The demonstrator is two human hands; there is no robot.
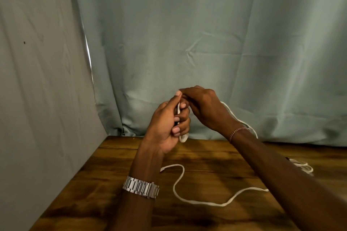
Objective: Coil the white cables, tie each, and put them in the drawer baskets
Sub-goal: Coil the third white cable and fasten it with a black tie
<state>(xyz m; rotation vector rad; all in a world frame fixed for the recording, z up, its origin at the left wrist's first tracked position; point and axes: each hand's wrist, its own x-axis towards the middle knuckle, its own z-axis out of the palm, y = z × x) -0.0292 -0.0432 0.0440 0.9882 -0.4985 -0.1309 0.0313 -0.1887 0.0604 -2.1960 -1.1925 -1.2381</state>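
White cable (187,196) trails in a loose S across the wooden table (105,184) and rises behind the right forearm to both hands, which meet above the table's far edge. The left hand (169,127), palm turned toward the camera, has its fingers curled round a few tight turns of the cable; a small loop hangs out below its little finger, and another bit shows between thumb and forefinger. The right hand (203,108), back up, reaches over the left with its fingertips pinching the cable at the top of that bundle; the exact pinch point is hidden behind the fingers. A strand runs from under the right hand down past the wrist. A metal watch (141,187) sits on the left wrist, a thread bracelet (238,132) on the right. Near the table's right edge lies a second cable (305,168), partly hidden by the right arm. Pale green cloth (206,33) hangs behind.
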